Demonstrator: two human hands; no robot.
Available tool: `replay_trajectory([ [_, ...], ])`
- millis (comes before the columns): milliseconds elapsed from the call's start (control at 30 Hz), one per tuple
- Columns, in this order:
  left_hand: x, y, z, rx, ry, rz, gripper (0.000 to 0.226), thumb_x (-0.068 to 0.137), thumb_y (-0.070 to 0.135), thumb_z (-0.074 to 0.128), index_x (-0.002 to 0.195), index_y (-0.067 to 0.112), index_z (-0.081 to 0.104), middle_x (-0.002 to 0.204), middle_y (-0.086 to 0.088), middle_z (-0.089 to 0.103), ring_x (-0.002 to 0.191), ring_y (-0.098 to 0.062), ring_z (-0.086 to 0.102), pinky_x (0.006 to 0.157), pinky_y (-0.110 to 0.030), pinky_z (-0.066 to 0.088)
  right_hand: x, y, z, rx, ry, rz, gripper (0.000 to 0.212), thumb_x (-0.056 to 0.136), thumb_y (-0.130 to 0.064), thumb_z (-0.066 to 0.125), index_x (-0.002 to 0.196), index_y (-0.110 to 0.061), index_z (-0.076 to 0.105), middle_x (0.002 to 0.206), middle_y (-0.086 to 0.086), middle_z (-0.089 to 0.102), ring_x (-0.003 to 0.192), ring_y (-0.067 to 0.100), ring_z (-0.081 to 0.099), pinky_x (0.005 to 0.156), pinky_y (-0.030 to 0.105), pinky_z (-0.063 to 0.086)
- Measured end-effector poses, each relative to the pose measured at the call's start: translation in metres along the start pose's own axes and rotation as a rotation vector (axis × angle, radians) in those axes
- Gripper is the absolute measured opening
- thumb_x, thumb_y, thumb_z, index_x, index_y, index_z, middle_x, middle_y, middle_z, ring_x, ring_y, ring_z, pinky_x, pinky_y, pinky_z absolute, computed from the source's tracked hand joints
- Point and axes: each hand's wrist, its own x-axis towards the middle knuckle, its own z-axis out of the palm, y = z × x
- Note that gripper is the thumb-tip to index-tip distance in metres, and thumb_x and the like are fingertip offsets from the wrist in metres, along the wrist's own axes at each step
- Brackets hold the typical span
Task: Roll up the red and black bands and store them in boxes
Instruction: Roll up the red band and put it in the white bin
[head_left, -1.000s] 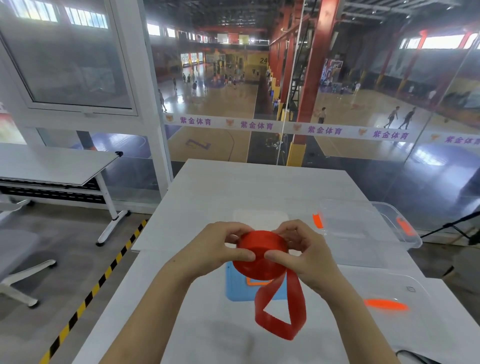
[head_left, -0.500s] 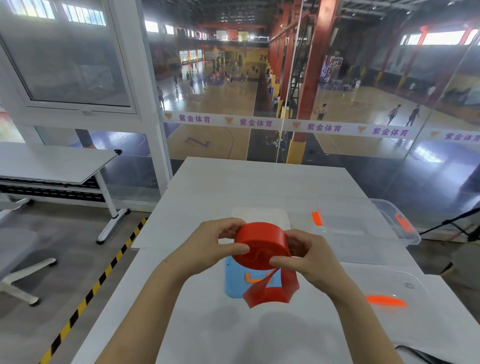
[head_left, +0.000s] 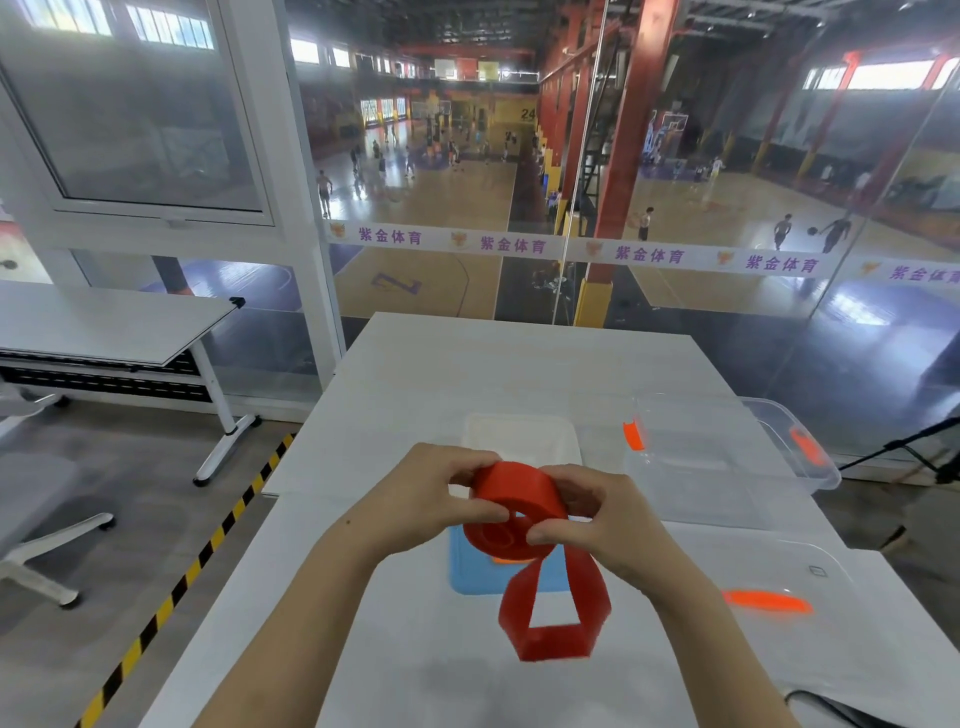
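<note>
I hold a partly rolled red band (head_left: 511, 506) in the air above the white table (head_left: 467, 364). My left hand (head_left: 431, 493) pinches the roll's left side and my right hand (head_left: 597, 512) grips its right side. A loose loop of the band hangs down below the roll. A clear plastic box (head_left: 779, 452) with orange latches stands at the right. A small white box (head_left: 522, 439) sits just behind my hands. No black band is visible.
A blue lid (head_left: 467, 571) lies on the table under the roll. A clear lid with an orange latch (head_left: 766, 603) lies at the right front. A black cable (head_left: 831, 706) runs at the bottom right. Glass wall stands beyond the table's far edge.
The hanging tail shortened as the roll turned, then dropped again into a longer loop. The roll now tilts more flat, its open centre facing me.
</note>
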Motion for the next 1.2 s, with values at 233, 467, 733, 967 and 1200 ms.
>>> replay_trajectory([
  [233,-0.006,-0.002,0.006,-0.464,0.085,-0.084,0.033,0.090,0.016,0.080,0.119,0.032,0.077,0.107,0.005,0.081,0.105,-0.016,0.076,0.080,-0.029,0.062,-0.002,0.012,0.003,0.303,0.128,0.015,0.050,0.071,0.008,0.088,0.108,-0.026,0.081,0.102,0.012,0.083,0.100,0.032,0.080,0.096,0.049,0.062],
  [467,0.001,-0.006,0.004,-0.218,-0.013,-0.155,0.050,0.080,0.033,0.090,0.124,0.043,0.070,0.120,0.020,0.073,0.117,0.000,0.066,0.102,-0.033,0.059,0.000,0.003,-0.001,0.025,0.074,-0.004,0.037,0.077,-0.017,0.093,0.109,-0.027,0.079,0.099,-0.002,0.082,0.096,0.017,0.079,0.094,0.042,0.063],
  [733,0.000,0.003,0.004,-0.160,-0.034,-0.001,0.022,0.088,0.026,0.083,0.110,0.031,0.078,0.103,0.009,0.078,0.104,-0.008,0.071,0.090,-0.015,0.056,-0.001,-0.001,-0.001,0.042,-0.010,0.013,0.045,0.074,-0.011,0.092,0.112,-0.031,0.079,0.104,-0.004,0.082,0.102,0.015,0.078,0.097,0.039,0.062],
  [967,0.001,0.000,0.003,-0.494,0.074,-0.102,0.031,0.088,0.013,0.082,0.112,0.032,0.079,0.106,0.003,0.082,0.100,-0.015,0.077,0.075,-0.027,0.062,-0.003,0.011,-0.005,0.278,0.062,0.019,0.053,0.063,-0.020,0.092,0.114,-0.028,0.079,0.107,0.007,0.083,0.103,0.027,0.079,0.096,0.040,0.062],
  [1200,0.003,-0.005,0.006,-0.553,0.073,-0.114,0.030,0.086,0.016,0.085,0.114,0.024,0.077,0.109,-0.001,0.081,0.103,-0.023,0.078,0.076,-0.032,0.062,0.003,0.008,-0.007,0.233,0.140,-0.022,0.047,0.068,0.001,0.094,0.106,-0.021,0.077,0.094,0.003,0.083,0.089,0.020,0.081,0.080,0.027,0.063],
])
